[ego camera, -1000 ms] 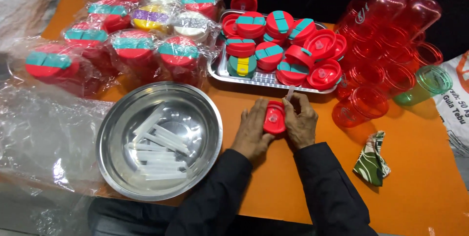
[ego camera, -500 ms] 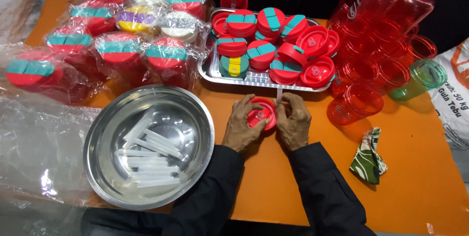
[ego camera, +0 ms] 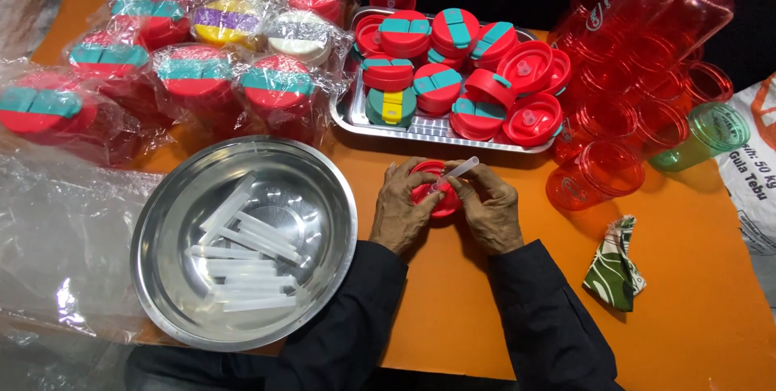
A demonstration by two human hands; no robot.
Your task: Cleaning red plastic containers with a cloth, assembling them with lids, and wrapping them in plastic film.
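Red lid (ego camera: 432, 197) sits between left hand (ego camera: 402, 213) and right hand (ego camera: 493, 211).

Looks like a small assembly or packing workshop, not a home kitchen. Orange table (ego camera: 711, 334) crowded with one product in bulk: metal tray (ego camera: 356, 120) heaped with red lids, stacks of red plastic cups (ego camera: 647, 59), bagged lidded cups (ego camera: 194, 76) in rows, steel bowl (ego camera: 174, 294) full of clear straws (ego camera: 242, 245). Printed sack (ego camera: 756, 173) at the right edge, loose plastic wrap (ego camera: 56, 237) on the left.
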